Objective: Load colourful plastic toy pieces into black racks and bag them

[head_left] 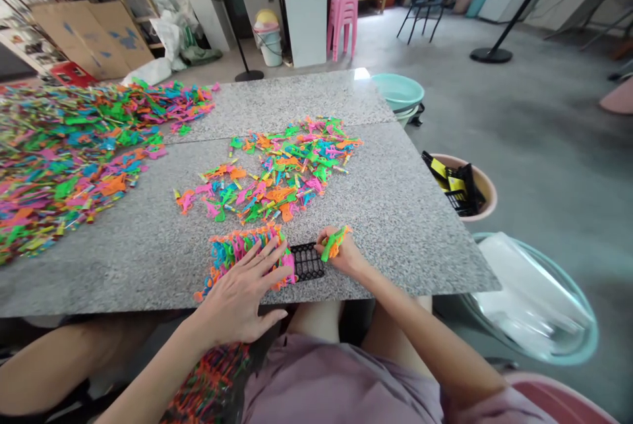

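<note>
- Black lattice rack (307, 262): lying by the bench's (425, 233) near edge, appearing mostly filled; packed pieces (242, 242) covering its left part, right part standing bare.
- Left hand (247, 289): grip spreading wide, resting across packed pieces.
- Right hand (349, 258): grip holding green-and-orange pieces (332, 244) at the rack's right end.
- Loose pieces (291, 167), curvy bright plastic: lying mid-bench, unracked; larger heap (74, 147) covering the left side.

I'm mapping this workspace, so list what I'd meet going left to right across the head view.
Large colourful pile, left hand, black grid, right hand, teal basin, peach basin.
</note>
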The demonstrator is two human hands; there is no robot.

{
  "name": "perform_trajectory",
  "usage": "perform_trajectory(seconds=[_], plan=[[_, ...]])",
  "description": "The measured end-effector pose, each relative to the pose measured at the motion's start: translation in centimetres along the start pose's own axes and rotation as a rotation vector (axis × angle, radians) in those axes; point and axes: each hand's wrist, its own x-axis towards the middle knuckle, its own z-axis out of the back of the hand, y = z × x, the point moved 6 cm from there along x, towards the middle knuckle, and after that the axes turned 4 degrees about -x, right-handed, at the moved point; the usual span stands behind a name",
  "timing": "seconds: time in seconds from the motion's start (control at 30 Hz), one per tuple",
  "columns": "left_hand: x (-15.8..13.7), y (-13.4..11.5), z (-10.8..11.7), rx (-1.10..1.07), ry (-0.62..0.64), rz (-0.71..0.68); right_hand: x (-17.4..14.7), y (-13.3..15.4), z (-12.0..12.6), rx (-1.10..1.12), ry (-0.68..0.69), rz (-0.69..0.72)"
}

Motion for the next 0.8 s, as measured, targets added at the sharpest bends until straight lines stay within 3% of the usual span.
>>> perform_trajectory(seconds=[0.13, 0.3, 0.57, 0.73, 0.8], plan=[[-0.1, 0.1, 0.0, 0.003, -0.022, -0.015, 1.1, 1.4, -2.1, 0.024, 0.000, -0.046], [-0.1, 0.1, 0.0, -0.002, -0.005, -0.009, 2.4, 3.1, -4.2, -0.229, 0.100, 0.040], [0.4, -0.5, 0.4, -0.012, -0.024, 0.014, 3.0, 5.0, -5.1, -0.607, 0.255, -0.006], [0.9, -0.7, 0.1, -0.026, 0.009, 0.004, 4.7, 5.0, -4.5, -0.475, 0.432, 0.130], [1.0, -0.5, -0.1, -0.027, 0.004, 0.006, 6.5, 4.5, -2.9, -0.497, 0.415, 0.180]])
